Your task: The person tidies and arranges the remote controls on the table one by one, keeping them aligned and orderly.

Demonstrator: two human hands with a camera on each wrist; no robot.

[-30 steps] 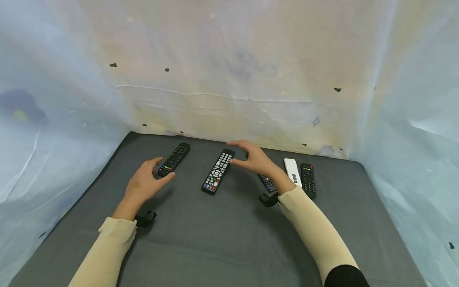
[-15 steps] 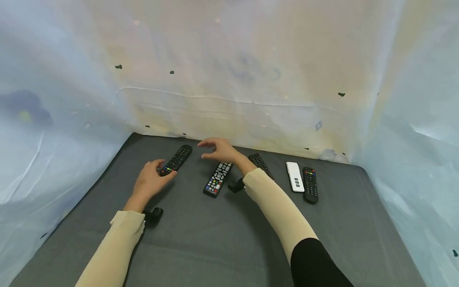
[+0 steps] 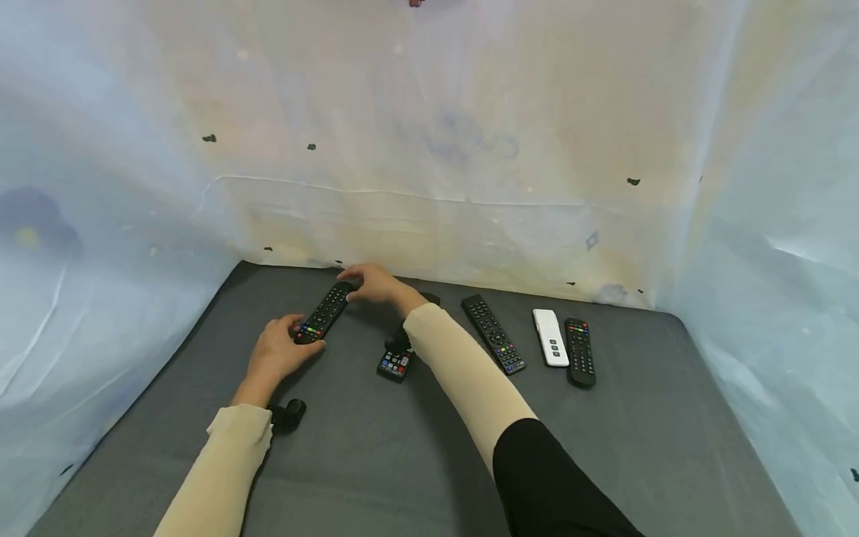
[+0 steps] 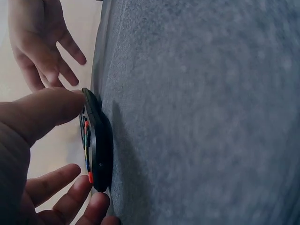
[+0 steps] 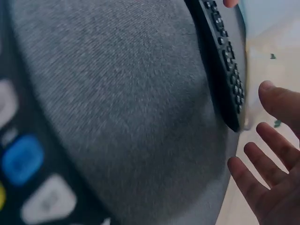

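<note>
A second remote (image 3: 396, 363) is mostly hidden by the right sleeve. The black remote (image 3: 325, 312) is pinched by the left hand (image 3: 278, 350); the right hand (image 3: 373, 283) is spread at its top.

This looks like a makeshift recording booth rather than a lived-in room — pale, wrinkled plastic sheeting (image 3: 429, 149) hangs as walls at the back and on both sides, dotted with small dark marks. It closes in a desk (image 3: 403, 462) covered with plain grey cloth. Several remote controls (image 3: 493, 344) lie in a row along the far part of the desk — black ones and a white one (image 3: 549, 337).
</note>
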